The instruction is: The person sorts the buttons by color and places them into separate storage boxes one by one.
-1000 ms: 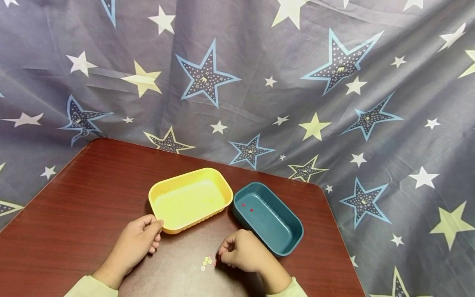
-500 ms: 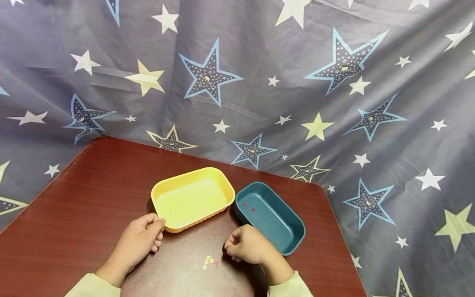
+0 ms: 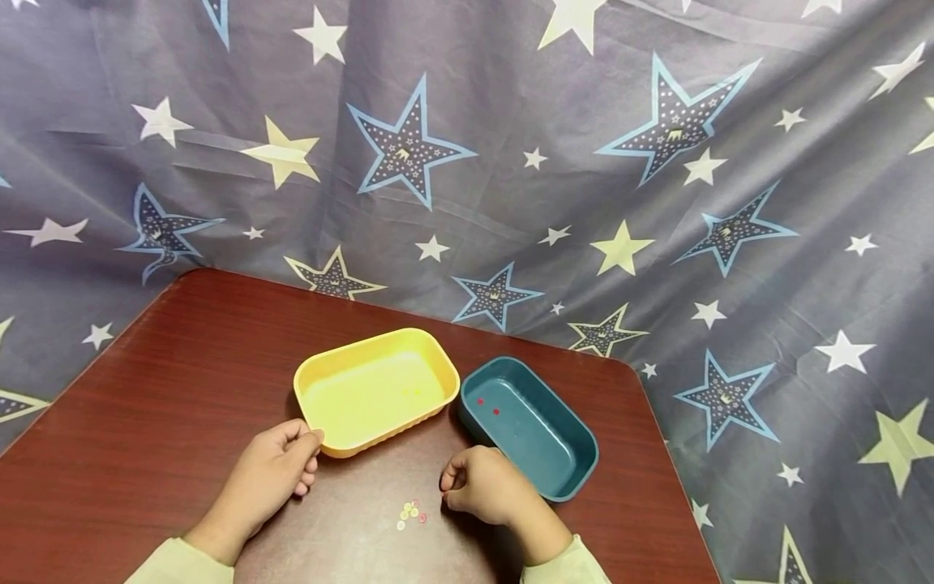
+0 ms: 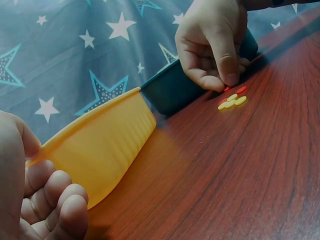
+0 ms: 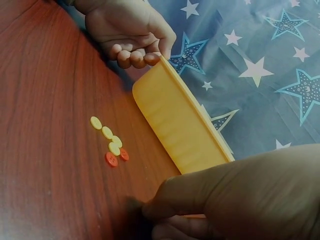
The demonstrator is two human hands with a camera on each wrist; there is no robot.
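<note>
The yellow tray (image 3: 372,442) is pinched by the left hand (image 3: 272,464), a red button (image 4: 227,88) by the right hand (image 3: 487,487), flanked by loose buttons (image 5: 114,148) at eight o'clock, the blue tray (image 3: 540,453) at one.

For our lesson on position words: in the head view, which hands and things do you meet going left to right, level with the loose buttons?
Left hand → loose buttons → right hand.

Right hand (image 3: 485,484) has shifted away to right and slightly to far side of button cluster (image 5: 115,148); earlier, fingers (image 4: 204,78) were right beside cluster, now strip of tabletop (image 3: 343,511) shows between. Red button (image 4: 227,88) at fingertips has moved along, farther right of cluster.
</note>
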